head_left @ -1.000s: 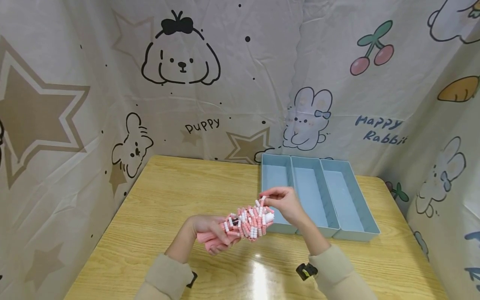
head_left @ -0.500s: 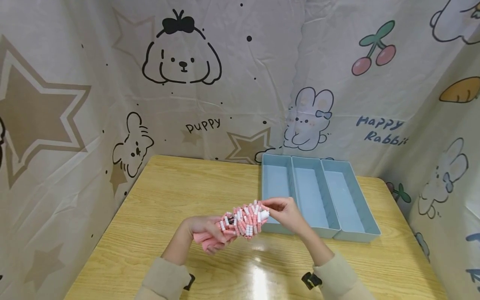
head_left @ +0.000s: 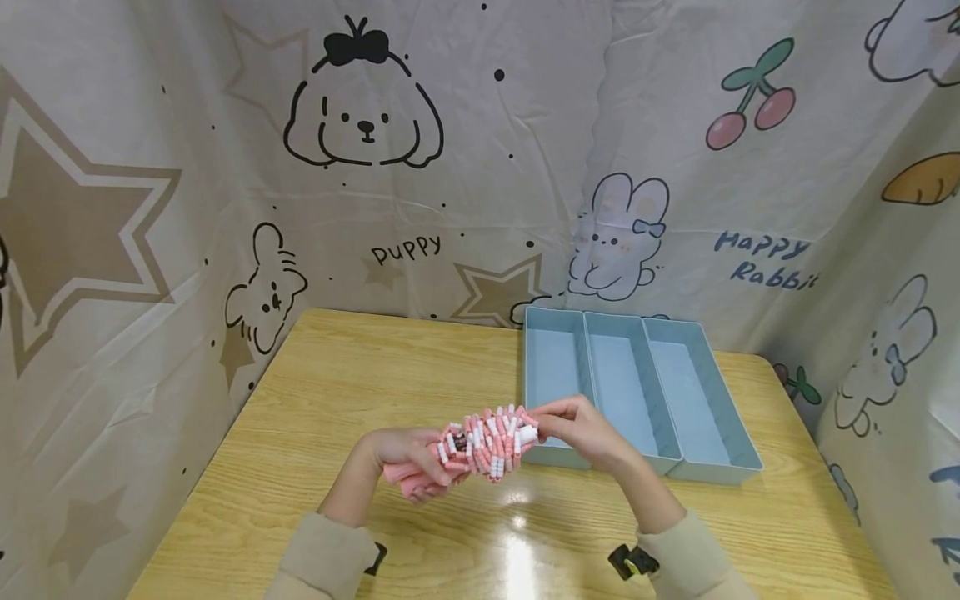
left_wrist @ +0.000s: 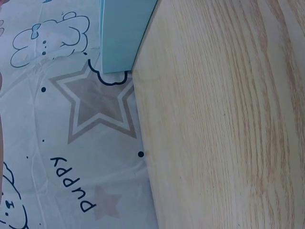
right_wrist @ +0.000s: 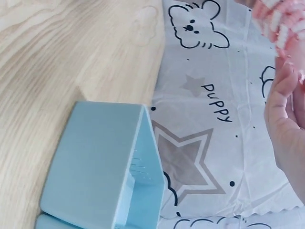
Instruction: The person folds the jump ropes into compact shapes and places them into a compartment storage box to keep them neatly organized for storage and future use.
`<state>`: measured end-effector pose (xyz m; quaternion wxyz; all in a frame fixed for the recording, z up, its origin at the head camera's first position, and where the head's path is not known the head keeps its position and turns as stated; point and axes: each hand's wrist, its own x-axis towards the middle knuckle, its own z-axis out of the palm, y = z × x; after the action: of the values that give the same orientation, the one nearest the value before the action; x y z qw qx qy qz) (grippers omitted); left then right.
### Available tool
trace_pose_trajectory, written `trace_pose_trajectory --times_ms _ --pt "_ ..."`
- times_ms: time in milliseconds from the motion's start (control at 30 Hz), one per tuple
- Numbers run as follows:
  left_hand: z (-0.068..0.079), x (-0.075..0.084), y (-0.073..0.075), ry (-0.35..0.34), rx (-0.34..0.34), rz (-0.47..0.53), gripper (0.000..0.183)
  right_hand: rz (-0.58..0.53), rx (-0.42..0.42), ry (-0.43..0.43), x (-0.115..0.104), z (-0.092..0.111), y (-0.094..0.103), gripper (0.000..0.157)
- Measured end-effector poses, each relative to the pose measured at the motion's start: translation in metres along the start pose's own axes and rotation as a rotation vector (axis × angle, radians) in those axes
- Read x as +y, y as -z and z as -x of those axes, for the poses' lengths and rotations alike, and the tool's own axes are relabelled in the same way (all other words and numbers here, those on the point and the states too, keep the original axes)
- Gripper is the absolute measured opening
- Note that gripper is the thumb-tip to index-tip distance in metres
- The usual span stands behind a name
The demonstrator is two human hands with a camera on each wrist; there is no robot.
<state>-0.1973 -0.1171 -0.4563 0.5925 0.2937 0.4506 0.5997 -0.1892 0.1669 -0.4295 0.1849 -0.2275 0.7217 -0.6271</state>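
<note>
A bundled jump rope (head_left: 491, 442) with pink and white beads is held over the table in the head view. Its pink handles (head_left: 405, 477) stick out at the left end, and a dark piece shows among the beads. My left hand (head_left: 412, 454) grips the bundle around the handles. At the opposite end, my right hand (head_left: 573, 425) pinches the beaded rope beside a white tip. The right wrist view shows the right hand's fingers (right_wrist: 286, 95) against the beads (right_wrist: 281, 24), partly cut off by the frame edge. The left wrist view does not show the rope.
A light blue tray with three long compartments (head_left: 712, 477) stands at the right back of the wooden table (head_left: 375, 367). Its corner shows in both wrist views. A printed cloth (head_left: 480, 167) hangs behind and along the sides.
The right hand has lowered from the raised strand to the bundle's right end, drawing the strand down against the beads. The left hand and bundle have shifted slightly left.
</note>
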Motion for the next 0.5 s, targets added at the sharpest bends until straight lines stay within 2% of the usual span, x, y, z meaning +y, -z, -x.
trace_pose_trajectory --times_ms 233,400,500 --pt "-0.001 -0.001 0.003 -0.01 0.014 -0.02 0.01 -0.048 -0.077 -0.042 -0.005 0.0 0.005 0.037" --pt "-0.003 0.001 0.001 -0.003 0.014 -0.02 0.009 -0.08 -0.077 -0.07 -0.004 -0.004 0.009 0.039" --pt "-0.004 0.003 0.0 0.007 -0.004 -0.009 0.009 -0.054 -0.087 -0.084 -0.005 -0.005 0.011 0.041"
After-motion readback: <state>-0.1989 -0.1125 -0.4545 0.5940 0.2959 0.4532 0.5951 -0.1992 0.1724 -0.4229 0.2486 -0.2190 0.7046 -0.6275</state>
